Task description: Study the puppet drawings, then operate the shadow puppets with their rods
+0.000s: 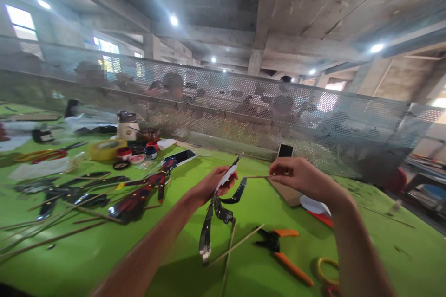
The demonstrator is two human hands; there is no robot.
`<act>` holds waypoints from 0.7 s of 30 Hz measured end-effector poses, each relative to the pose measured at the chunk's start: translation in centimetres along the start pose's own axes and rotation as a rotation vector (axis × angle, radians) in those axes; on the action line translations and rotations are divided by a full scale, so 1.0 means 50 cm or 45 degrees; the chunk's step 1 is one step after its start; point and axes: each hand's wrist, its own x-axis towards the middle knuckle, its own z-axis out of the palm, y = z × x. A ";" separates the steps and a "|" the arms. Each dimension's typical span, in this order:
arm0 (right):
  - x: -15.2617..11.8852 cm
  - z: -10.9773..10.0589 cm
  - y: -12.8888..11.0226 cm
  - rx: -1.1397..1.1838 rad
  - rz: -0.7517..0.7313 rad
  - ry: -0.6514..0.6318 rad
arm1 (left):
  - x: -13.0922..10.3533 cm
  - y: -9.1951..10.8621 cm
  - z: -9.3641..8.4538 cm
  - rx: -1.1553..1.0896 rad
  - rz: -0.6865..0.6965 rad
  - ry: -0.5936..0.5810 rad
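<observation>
My left hand (pixel 216 182) is closed around the upper part of a dark, flat jointed puppet (pixel 219 211), with a white piece (pixel 227 179) against its upper part. The puppet's limbs hang down, and two thin sticks (pixel 237 245) trail from them onto the green table. My right hand (pixel 296 172) pinches a thin stick (pixel 258 177) between thumb and fingers. That stick points left, its tip at the end of the puppet's raised limb (pixel 239 191); whether they are joined I cannot tell. Below lie pliers (pixel 275 241) with orange handles.
More dark and red jointed puppets (pixel 139 195) with sticks lie at left. Behind them are a tape roll (pixel 107 149), small paint pots (pixel 150 151), a jug (pixel 127 125), scissors (pixel 45 154) and a phone (pixel 183 158). A perforated metal screen (pixel 223 102) borders the table (pixel 139 260); blurred people sit beyond.
</observation>
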 end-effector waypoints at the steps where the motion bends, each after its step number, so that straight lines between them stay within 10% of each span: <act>1: 0.002 0.005 -0.005 0.026 -0.016 -0.011 | 0.000 0.000 -0.001 -0.018 0.002 -0.008; 21: 0.056 0.173 -0.124 -0.089 -0.152 -0.378 | 0.006 0.005 -0.006 -0.398 0.297 0.477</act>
